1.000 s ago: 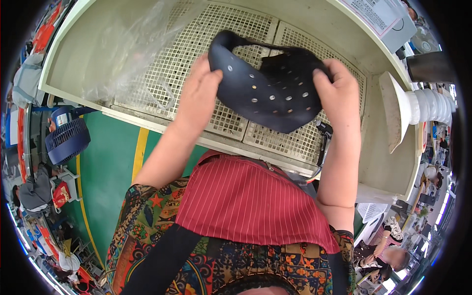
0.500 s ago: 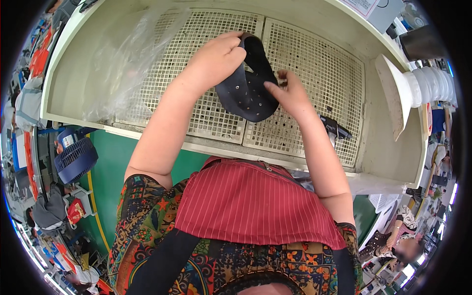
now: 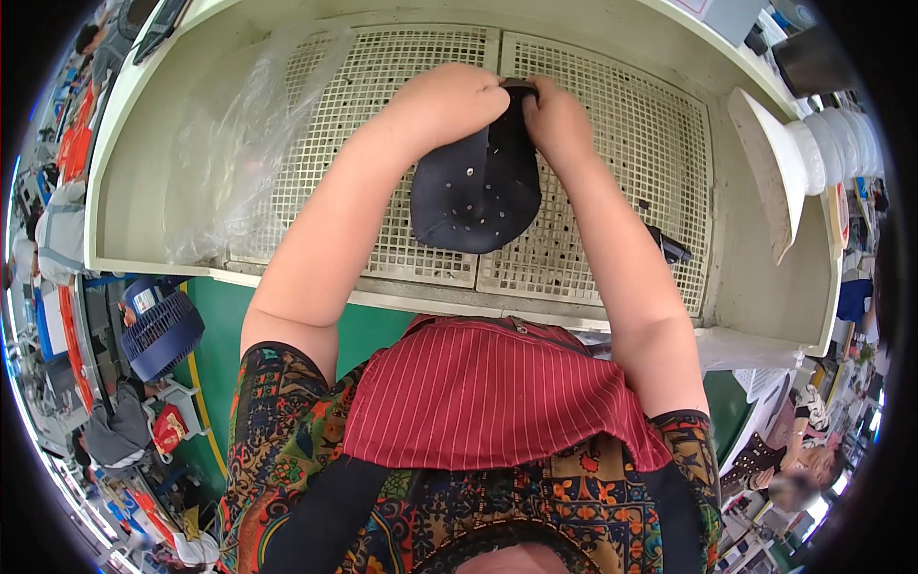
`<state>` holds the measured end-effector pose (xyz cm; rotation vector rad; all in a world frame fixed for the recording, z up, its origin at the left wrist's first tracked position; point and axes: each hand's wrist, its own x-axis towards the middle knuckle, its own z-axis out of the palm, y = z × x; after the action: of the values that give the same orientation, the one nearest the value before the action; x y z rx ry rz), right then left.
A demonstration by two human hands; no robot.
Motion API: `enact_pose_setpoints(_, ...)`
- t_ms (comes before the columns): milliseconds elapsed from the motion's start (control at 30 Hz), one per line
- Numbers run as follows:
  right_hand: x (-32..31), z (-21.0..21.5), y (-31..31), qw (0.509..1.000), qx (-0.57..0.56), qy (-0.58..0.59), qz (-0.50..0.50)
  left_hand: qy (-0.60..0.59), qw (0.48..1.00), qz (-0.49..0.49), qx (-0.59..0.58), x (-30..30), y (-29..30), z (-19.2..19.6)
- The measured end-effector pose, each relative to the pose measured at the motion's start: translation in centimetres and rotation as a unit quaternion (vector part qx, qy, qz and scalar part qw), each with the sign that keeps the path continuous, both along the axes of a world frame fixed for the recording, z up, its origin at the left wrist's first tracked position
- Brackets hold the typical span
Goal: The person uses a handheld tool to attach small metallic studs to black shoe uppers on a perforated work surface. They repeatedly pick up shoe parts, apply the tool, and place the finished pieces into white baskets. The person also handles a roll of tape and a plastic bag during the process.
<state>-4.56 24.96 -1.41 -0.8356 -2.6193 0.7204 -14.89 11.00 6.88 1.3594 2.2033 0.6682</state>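
A black, soft-looking curved piece (image 3: 478, 201) dotted with small holes or light spots, shaped like a shoe upper, hangs between my hands over the grated worktop. My left hand (image 3: 454, 105) is closed on its far end, fingers curled and partly hidden. Close beside it on the right, my right hand (image 3: 557, 120) pinches the same far edge between thumb and fingers. The wide rounded end points toward me. Beneath lies the cream grate (image 3: 382, 244), made of two square-holed panels.
Crumpled clear plastic sheet (image 3: 229, 163) lies along the left side. A small black tool (image 3: 669, 246) rests on the grate beyond my right forearm. A white hood with a ribbed hose (image 3: 813, 158) stands at right. Raised pale walls (image 3: 134, 220) surround the worktop. A blue fan (image 3: 163, 330) stands lower left.
My right hand has moved up and left to the piece's far end and gripped it beside my left hand. The piece's opening has narrowed, and its rounded end hangs slightly lower.
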Motion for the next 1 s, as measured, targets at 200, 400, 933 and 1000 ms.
enact_pose_setpoints(200,6.5,2.9,2.3,0.998,-0.046,-0.036,-0.009,-0.075,0.997,-0.008,-0.03,-1.3,4.9,-0.5)
enact_pose_setpoints(400,20.6,4.1,2.7,0.979,0.131,-0.116,-0.109,-0.014,0.995,-0.015,-0.1,-1.2,6.4,0.6)
enact_pose_setpoints(933,26.6,-1.8,1.2,0.694,-0.641,0.209,-0.253,-0.069,0.996,-0.015,-0.058,1.5,4.7,2.0)
enact_pose_setpoints(1000,25.5,-0.4,0.8,0.704,-0.651,0.224,-0.174,-0.056,0.997,-0.005,-0.058,0.9,5.3,0.8)
